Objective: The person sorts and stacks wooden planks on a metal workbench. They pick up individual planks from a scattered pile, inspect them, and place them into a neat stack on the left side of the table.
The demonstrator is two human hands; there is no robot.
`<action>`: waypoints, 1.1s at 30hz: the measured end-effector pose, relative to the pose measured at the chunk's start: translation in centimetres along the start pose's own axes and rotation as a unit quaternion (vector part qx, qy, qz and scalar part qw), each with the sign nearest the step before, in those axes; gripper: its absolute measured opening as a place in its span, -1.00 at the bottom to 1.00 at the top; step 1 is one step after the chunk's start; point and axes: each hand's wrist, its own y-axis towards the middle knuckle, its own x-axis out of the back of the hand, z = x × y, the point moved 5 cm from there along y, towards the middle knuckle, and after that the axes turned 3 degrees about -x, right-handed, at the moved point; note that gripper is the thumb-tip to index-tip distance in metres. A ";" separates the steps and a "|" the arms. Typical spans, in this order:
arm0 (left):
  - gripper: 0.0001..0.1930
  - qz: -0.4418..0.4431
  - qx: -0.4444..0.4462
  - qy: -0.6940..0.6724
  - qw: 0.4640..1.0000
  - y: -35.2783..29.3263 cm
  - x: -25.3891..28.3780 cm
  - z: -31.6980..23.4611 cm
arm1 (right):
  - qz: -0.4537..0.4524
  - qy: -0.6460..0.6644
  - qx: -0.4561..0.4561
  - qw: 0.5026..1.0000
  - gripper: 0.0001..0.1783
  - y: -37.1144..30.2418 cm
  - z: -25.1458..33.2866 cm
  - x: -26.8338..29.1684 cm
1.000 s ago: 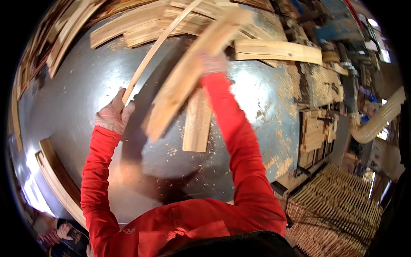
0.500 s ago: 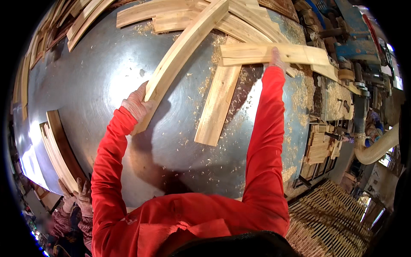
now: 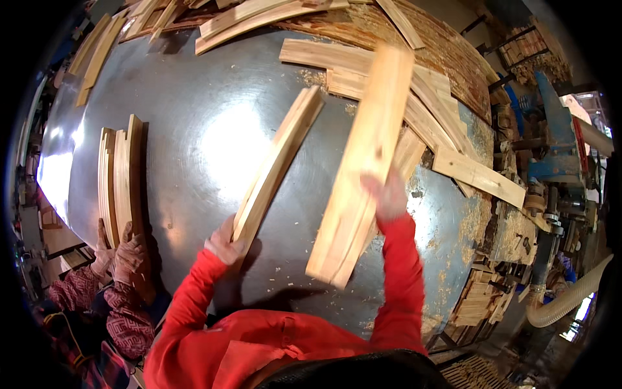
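My left hand (image 3: 225, 243) grips the near end of a long, narrow wooden board (image 3: 275, 165) standing on its edge above the metal tabletop, slanting away to the right. It may be more than one piece; I cannot tell. My right hand (image 3: 387, 194), a little blurred, holds a wider pale wooden board (image 3: 366, 155) by its right edge, thumb over the flat face. This board is raised and slants lengthwise, its far end over a pile of boards. Another board (image 3: 408, 152) shows partly behind it, near my right hand.
A co-worker's gloved hands (image 3: 123, 253) hold upright boards (image 3: 120, 178) at the left. Several boards (image 3: 334, 55) are piled at the far right, and one board (image 3: 479, 175) juts toward blue machinery (image 3: 551, 149). Shavings lie on the metal tabletop (image 3: 175, 117). A ribbed hose (image 3: 570, 292) curves at right.
My right hand has drawn nearer, and its board has turned from crosswise to lengthwise. My left hand's board has come nearer and tipped onto its edge. The whole view has shifted.
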 end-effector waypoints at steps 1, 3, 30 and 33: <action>-0.39 -0.017 0.019 0.009 1.000 -1.2 0.1 1.8 | -0.002 -0.068 0.131 0.989 -0.21 4.2 5.2 -0.7; -0.38 -0.034 -0.008 -0.019 0.999 -2.0 0.5 1.9 | -0.020 -0.057 0.070 0.996 -0.39 13.6 12.2 0.6; -0.02 -0.008 -0.074 0.055 0.996 5.2 -5.5 -4.4 | 0.033 -0.172 -0.063 0.983 -0.41 1.4 -7.6 -8.4; 0.02 -0.005 -0.012 0.109 0.994 5.0 -6.3 -5.3 | -0.174 -0.099 0.064 0.978 -0.28 2.8 -9.9 -0.7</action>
